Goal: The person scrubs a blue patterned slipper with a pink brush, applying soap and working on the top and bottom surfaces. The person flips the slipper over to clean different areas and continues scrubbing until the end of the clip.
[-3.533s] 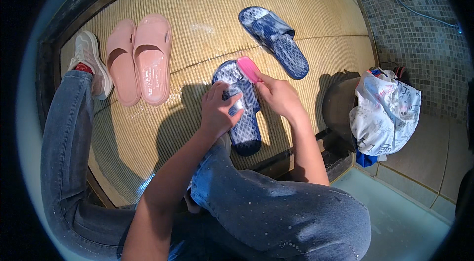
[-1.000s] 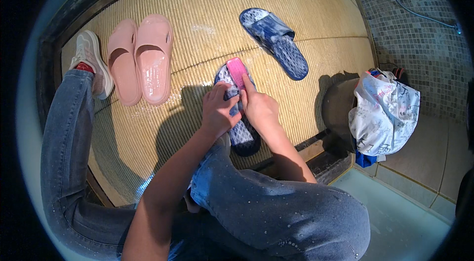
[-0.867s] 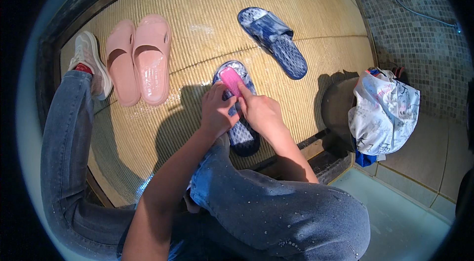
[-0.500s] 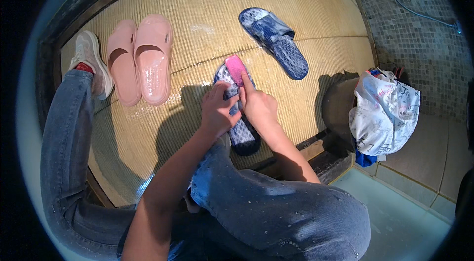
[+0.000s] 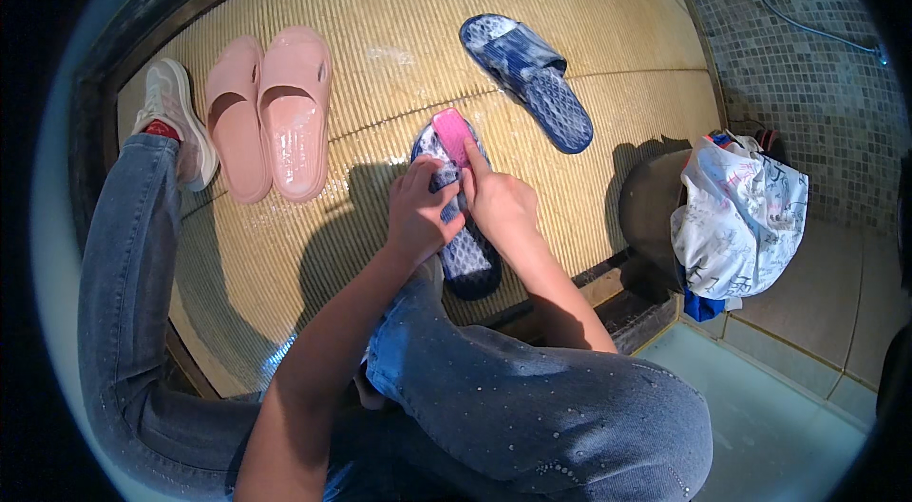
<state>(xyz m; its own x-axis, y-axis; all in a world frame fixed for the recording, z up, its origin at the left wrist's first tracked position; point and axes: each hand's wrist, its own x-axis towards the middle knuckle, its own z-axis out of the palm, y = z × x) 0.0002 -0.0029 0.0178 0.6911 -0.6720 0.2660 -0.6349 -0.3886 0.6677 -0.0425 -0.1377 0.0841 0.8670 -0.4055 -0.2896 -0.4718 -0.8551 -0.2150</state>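
A dark blue slipper (image 5: 467,265) streaked with white foam lies on the floor between my hands, its heel toward me. My left hand (image 5: 415,209) grips it around the strap with curled fingers. In my right hand (image 5: 503,204) is a pink brush (image 5: 451,133), pressed onto the toe end of the slipper, with my index finger stretched along its back. Its bristles are hidden beneath it. Farther off to the right, the matching blue slipper (image 5: 559,115), also foamy, rests on the floor.
A pair of wet pink slippers (image 5: 294,136) stands at the left, beside my white shoe (image 5: 173,98). On the right, a white printed cloth (image 5: 741,217) hangs over a dark rounded container (image 5: 651,208). A mosaic wall (image 5: 788,46) carries a thin hose (image 5: 807,25). The ribbed yellowish floor (image 5: 399,3) is wet.
The pink brush and my right hand have shifted slightly toward me along the slipper's toe. My left hand and both blue slippers have stayed in place.
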